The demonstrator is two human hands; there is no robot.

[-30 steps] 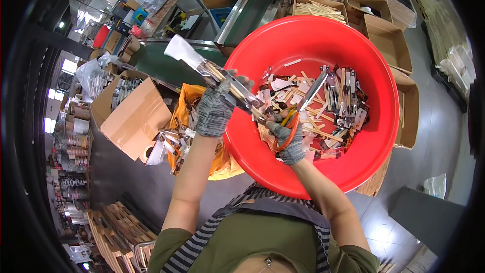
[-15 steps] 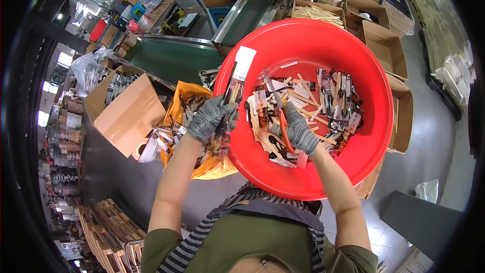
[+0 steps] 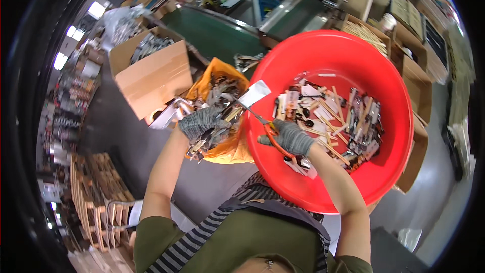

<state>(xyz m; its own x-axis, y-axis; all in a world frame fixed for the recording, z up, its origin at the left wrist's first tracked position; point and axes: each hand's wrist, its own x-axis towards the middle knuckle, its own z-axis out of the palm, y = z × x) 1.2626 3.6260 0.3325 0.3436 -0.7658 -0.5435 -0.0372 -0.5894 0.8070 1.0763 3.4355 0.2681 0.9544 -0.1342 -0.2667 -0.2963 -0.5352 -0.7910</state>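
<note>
My gloved left hand [image 3: 204, 122] is closed around a slim clear packet [image 3: 255, 93] with a white end and pale sticks inside, held over the orange bag. Gripped in my gloved right hand [image 3: 292, 139] is a pair of scissors [image 3: 273, 140] with orange handles, over the left rim of the red tub. Its blades point up-left and reach the packet; whether they are parted is hard to see. The red tub [image 3: 331, 44] holds a heap of packets, pale sticks, white slips and dark pieces. Many crumpled wrappers fill the orange bag [image 3: 230, 152] beside it.
An open cardboard box [image 3: 154, 77] of packets stands left of the bag. Behind is a green conveyor belt [image 3: 209, 38]. Cartons line the tub's right side, one holding pale sticks [image 3: 366, 35]. Wooden pallets [image 3: 98, 197] stand at lower left.
My view has swung, so the surroundings sit farther right and lower. My left hand has lowered the packet over the bag. The scissors have come out from over the tub's heap to the packet.
</note>
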